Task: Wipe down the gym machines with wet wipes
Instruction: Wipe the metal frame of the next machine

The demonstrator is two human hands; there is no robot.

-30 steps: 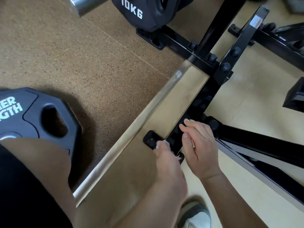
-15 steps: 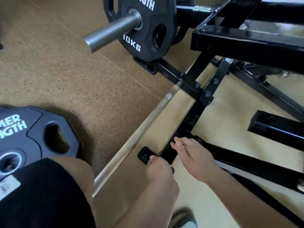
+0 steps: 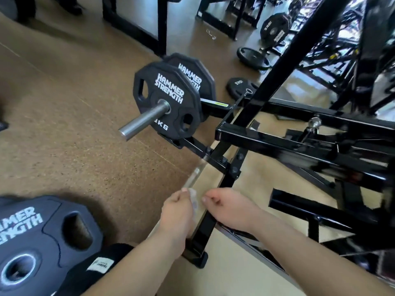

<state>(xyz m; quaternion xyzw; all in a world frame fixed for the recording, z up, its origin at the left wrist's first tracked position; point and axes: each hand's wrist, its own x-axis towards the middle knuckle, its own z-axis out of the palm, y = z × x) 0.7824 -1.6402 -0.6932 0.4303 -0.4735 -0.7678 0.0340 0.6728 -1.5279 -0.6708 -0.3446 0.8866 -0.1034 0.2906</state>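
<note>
Cork-brown gym floor (image 3: pixel 64 135) underlies the black machine (image 3: pixel 277 137).

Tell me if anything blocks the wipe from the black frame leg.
Nothing visible does. The wet wipe, pinched in the left hand, sits right beside the black frame leg; the right hand lies on the leg's other side.

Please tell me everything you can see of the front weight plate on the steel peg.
The front weight plate is black and many-sided, with a matte, rubber-like look. White letters read HAMMER STRENGTH; below them, only KG is readable. Two grip holes show. It stands upright on a bare steel peg that passes through its centre and sticks out toward the camera. A second plate sits close behind it. The left hand and the right hand do not touch it.
</note>
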